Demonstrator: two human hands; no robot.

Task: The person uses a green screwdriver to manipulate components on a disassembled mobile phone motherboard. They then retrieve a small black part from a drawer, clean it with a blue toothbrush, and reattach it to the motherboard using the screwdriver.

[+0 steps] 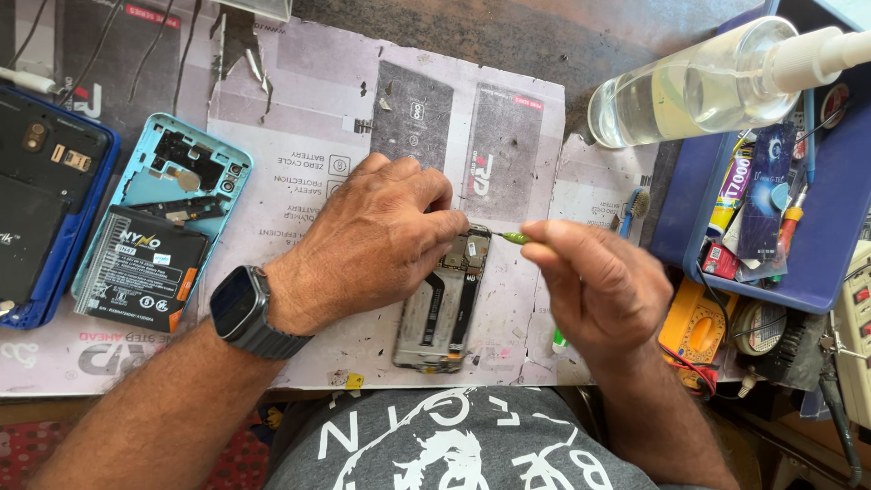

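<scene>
left hand point(376, 240): palm down on the upper end of the opened phone point(446, 308), fingers curled, fingertips pressing by the phone's top edge. Pins it down, not wrapped around it.
right hand point(594, 286): pinched shut on a green-handled screwdriver point(513, 238), thumb and forefinger on the handle, tip touching the phone's top right corner.
opened phone: back off, silver frame and black ribbon cables showing, lying lengthwise toward the near edge of the counter, about mid-width. Upper third hidden under the left hand.
paper sheet point(299, 145): pale printed cardboard under the phone, covers most of the counter point(508, 36); torn at its far edge.
watch point(243, 307): dark, square face, dark band, on the left wrist.
teal phone shell point(159, 218): left part of the counter, open side up, black battery point(136, 268) lying in its lower half.
dark blue phone point(45, 200): at the left edge, just beside the teal shell.
spray bottle point(708, 82): clear, lying tilted at the far right corner, resting on the rim of the blue tray point(817, 245).
blue tray: right edge, packed with small tools and packets.
yellow meter point(697, 328): near right corner, just below the tray, red lead on it.
toothbrush point(635, 207): blue head, between the tray and the right hand.
</scene>
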